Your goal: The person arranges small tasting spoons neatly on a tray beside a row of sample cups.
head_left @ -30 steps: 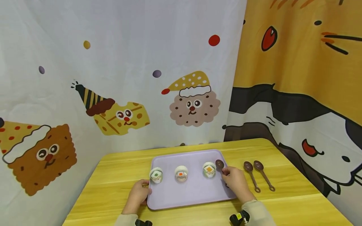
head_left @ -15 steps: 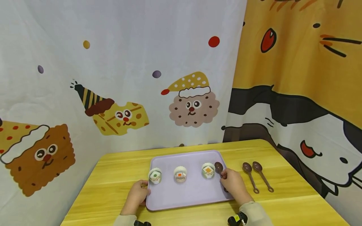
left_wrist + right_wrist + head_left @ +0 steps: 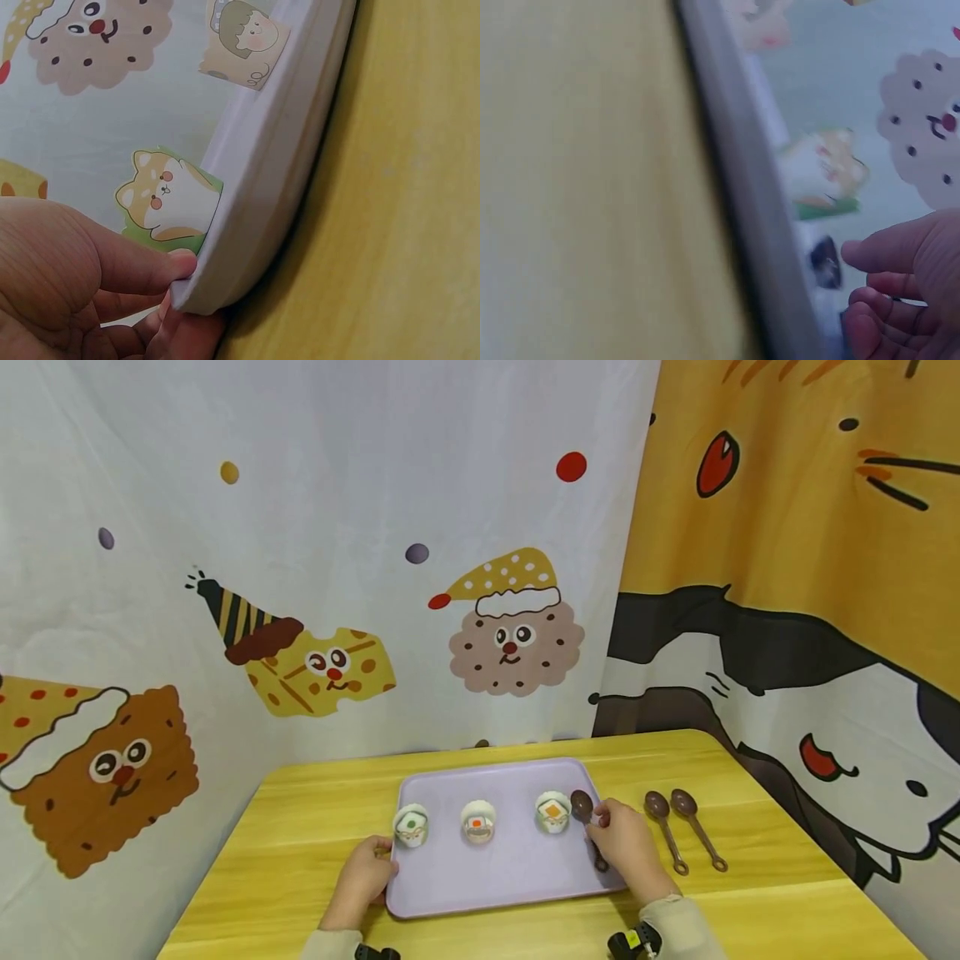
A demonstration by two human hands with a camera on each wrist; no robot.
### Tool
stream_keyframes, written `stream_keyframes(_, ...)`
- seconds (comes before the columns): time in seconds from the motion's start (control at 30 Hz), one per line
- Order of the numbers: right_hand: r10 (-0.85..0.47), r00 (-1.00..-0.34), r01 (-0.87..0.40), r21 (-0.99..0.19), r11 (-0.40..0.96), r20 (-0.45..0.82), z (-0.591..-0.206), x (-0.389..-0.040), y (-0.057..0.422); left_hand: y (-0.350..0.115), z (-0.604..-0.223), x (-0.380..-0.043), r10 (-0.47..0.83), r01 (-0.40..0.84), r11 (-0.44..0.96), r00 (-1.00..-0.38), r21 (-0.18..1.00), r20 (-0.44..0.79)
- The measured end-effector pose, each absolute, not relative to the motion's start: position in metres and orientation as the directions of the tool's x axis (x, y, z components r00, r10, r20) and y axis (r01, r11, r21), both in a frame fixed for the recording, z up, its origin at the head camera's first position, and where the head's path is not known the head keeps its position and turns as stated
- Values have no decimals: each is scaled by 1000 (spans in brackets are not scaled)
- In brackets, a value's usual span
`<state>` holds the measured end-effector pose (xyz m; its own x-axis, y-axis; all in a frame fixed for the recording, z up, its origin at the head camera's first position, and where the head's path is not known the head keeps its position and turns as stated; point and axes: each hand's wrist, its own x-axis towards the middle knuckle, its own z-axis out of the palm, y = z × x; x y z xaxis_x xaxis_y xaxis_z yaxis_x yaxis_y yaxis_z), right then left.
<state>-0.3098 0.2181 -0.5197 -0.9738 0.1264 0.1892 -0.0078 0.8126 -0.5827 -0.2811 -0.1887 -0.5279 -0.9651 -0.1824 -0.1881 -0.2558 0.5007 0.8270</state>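
A lilac tray (image 3: pixel 495 877) lies on the table in the head view. My left hand (image 3: pixel 367 870) grips its left edge; the left wrist view has the thumb (image 3: pixel 150 264) on the rim and fingers curled beneath. A brown spoon (image 3: pixel 582 804) rests along the tray's right side, its handle toward me. Beside that handle is my right hand (image 3: pixel 626 843), fingers loosely bent with a gap to the thumb in the right wrist view. Three small paper cups with contents stand on the tray: a left one (image 3: pixel 412 827), a middle one (image 3: pixel 478 822) and a right one (image 3: pixel 553 812).
Right of the tray, two more brown spoons, a nearer one (image 3: pixel 658 807) and an outer one (image 3: pixel 685 804), lie side by side on the yellow wood-grain table (image 3: pixel 750 827). A cartoon-printed curtain (image 3: pixel 420 460) hangs behind and around the table.
The right hand has let go of the spoon, whose handle now shows on the tray, and drawn slightly right. My left hand has kept its grip on the tray.
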Motion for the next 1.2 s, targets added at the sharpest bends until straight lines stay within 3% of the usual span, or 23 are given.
stream_keyframes(0.27, 229, -936, 23, -603, 797, 268, -510, -307, 271, -189, -528, -282, -177, -247, 496, -967, 833, -181)
stream_keyframes(0.47, 304, -930, 105, -640, 761, 208, -514, -307, 303, -189, -528, -283, -189, -259, 505, -964, 823, -188)
stream_keyframes(0.77, 262, -965, 207, -599, 773, 4, -517, -309, 322, -190, -527, -280, -188, -260, 486, -963, 834, -190)
stream_keyframes(1.2, 219, -976, 184, -547, 817, 0, -516, -309, 322, -189, -530, -281, -166, -224, 473, -973, 852, -163)
